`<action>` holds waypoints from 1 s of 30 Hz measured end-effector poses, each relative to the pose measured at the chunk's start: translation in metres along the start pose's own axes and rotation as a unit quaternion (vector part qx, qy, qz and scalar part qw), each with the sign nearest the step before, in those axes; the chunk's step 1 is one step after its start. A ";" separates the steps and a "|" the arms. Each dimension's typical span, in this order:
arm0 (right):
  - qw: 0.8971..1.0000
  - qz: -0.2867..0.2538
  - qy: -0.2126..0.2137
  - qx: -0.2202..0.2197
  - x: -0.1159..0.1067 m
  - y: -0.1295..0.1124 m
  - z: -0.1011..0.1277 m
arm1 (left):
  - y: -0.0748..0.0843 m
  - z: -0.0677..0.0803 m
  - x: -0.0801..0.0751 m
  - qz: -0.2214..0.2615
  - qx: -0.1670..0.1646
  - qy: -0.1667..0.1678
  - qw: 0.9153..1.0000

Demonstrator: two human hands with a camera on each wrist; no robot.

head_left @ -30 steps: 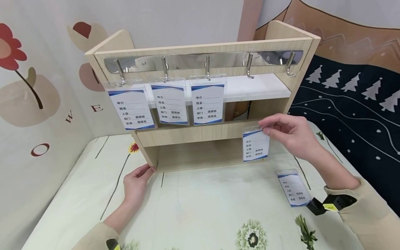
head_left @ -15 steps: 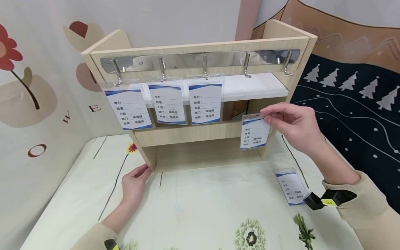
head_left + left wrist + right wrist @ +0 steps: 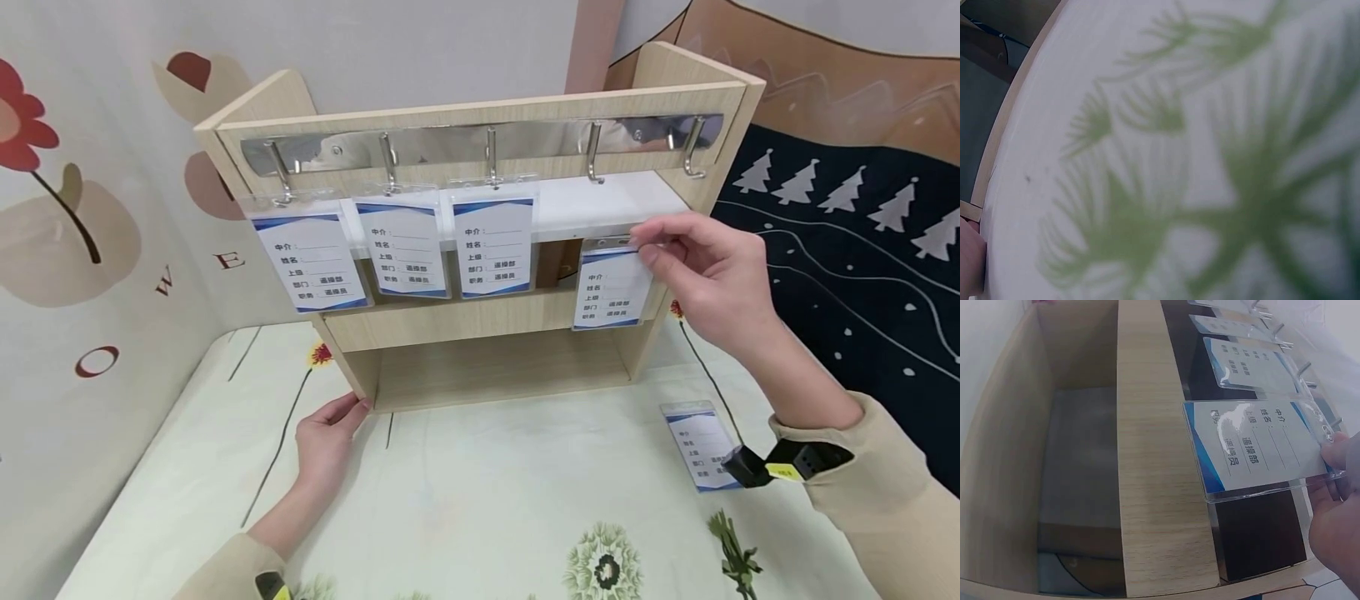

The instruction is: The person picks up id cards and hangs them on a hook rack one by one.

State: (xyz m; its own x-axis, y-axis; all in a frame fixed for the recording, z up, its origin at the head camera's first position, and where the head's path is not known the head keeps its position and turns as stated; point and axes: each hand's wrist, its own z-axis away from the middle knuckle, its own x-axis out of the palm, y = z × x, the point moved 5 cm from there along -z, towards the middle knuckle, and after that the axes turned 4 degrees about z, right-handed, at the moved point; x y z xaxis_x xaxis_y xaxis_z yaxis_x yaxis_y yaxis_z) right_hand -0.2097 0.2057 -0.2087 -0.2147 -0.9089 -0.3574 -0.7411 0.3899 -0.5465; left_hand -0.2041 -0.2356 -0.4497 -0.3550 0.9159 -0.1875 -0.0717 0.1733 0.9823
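Badge holder sits right of centre in the frame, pinched at its top corner by the right hand, just under the fourth hook of the wooden rack. Left hand is lower left with relaxed fingers touching the rack's bottom corner. Three more badges hang further left, and another one lies on the table at lower right.

You see three badges hanging from the left hooks, a spare badge lying on the floral tablecloth, tree-patterned fabric at right.
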 end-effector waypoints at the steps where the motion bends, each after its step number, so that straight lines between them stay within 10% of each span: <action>1: 1.000 0.005 0.005 0.000 -0.001 -0.001 -0.001 | 0.000 0.000 0.000 0.002 0.000 0.000 1.000; 30: 0.992 -0.042 0.067 -0.096 0.006 -0.018 -0.022 | 0.000 0.000 0.000 -0.009 0.006 0.006 1.000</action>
State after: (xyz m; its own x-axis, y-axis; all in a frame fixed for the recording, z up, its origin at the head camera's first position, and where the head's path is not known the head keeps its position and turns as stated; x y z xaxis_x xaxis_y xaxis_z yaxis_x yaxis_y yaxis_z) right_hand -0.2111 0.1901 -0.1842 -0.2204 -0.9536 -0.2052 -0.8645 0.2884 -0.4117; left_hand -0.2039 -0.2357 -0.4498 -0.3641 0.9087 -0.2045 -0.0673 0.1933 0.9788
